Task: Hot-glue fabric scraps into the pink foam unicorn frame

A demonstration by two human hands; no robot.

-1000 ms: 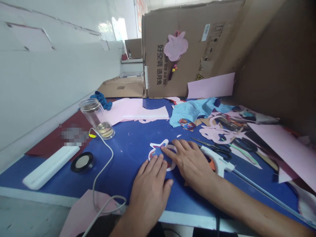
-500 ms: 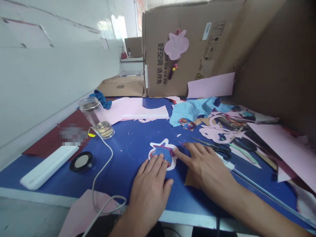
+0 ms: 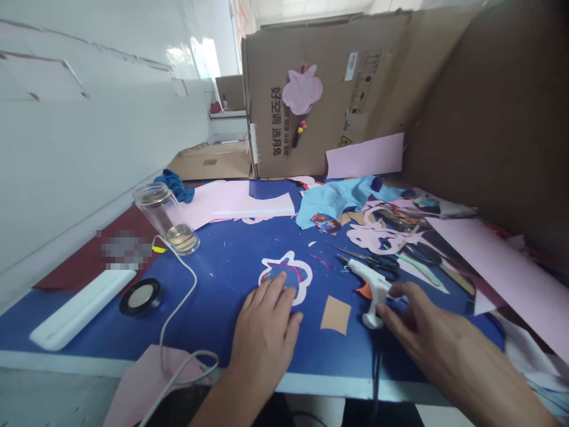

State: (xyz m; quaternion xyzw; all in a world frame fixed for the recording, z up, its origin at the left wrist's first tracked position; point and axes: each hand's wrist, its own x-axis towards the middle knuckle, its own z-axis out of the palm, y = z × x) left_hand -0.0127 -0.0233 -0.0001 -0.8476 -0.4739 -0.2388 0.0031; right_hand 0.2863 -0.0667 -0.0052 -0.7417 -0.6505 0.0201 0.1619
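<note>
My left hand [image 3: 267,317] lies flat with fingers stretched over a small white-edged shape [image 3: 303,293] with blue and magenta cloth in its middle, holding it against the blue table. The fingers hide its lower left. My right hand [image 3: 422,323] is at the rear of a white hot glue gun [image 3: 376,284] with an orange trigger, thumb and index finger closed on its body and handle. The gun lies on its side, nozzle pointing up and left. A tan square piece [image 3: 336,315] lies between the hands.
Scissors [image 3: 386,264] lie just behind the glue gun. Pink sheets [image 3: 493,249] and scraps crowd the right side, with light-blue cloth [image 3: 329,198] behind. On the left stand a glass jar [image 3: 166,219], a white power strip [image 3: 84,308], a black roll [image 3: 140,295] and a cable [image 3: 178,314].
My right hand has left the white-edged shape and moved right to the glue gun, uncovering it and the tan square. My left hand stays on the shape. The view has shifted slightly.
</note>
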